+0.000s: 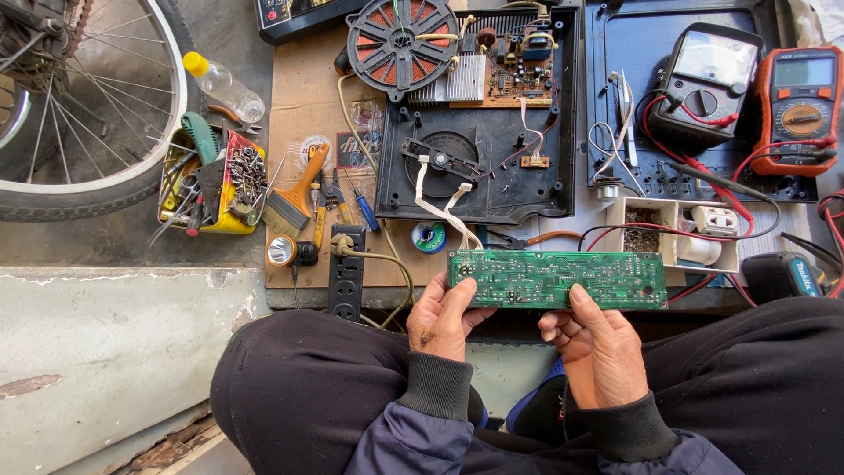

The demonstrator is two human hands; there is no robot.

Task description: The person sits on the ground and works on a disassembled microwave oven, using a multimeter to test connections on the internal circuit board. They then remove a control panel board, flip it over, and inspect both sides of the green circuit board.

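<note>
Above lap: green circuit board (557,280) lifted out, pinched between left hand (442,318) and right hand (597,345); ribbon cable (444,208) still joins opened appliance base (479,141); reassembly left.

A bicycle wheel (83,105) lies at ten o'clock, a plastic bottle (225,86) and a yellow tray of tools (211,180) at its right, a paintbrush (294,198) beside that, and two meters, black (706,81) and orange (798,107), sit at two o'clock.

The bicycle wheel (83,105) is cut off by the left edge.
</note>
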